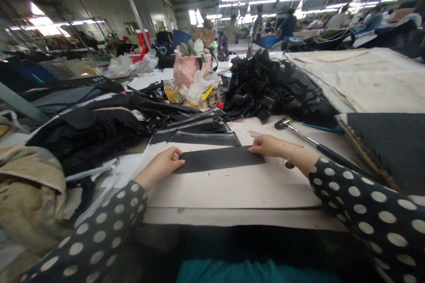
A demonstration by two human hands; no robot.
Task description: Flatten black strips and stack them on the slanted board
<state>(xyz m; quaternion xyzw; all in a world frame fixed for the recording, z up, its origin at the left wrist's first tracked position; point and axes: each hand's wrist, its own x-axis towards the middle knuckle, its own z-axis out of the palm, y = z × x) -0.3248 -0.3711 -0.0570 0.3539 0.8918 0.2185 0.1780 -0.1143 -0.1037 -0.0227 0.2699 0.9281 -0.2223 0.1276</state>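
Holds the black strip (215,159) near opposite ends with fingers of left hand (162,163) and right hand (268,145); looks light, bendable, best pinched there.

left arm (109,225) and right arm (358,203) extended forward, angled inward. left hand (165,161): pinch grip, knuckles curled. right hand (266,145): likewise pinching, well apart from left.
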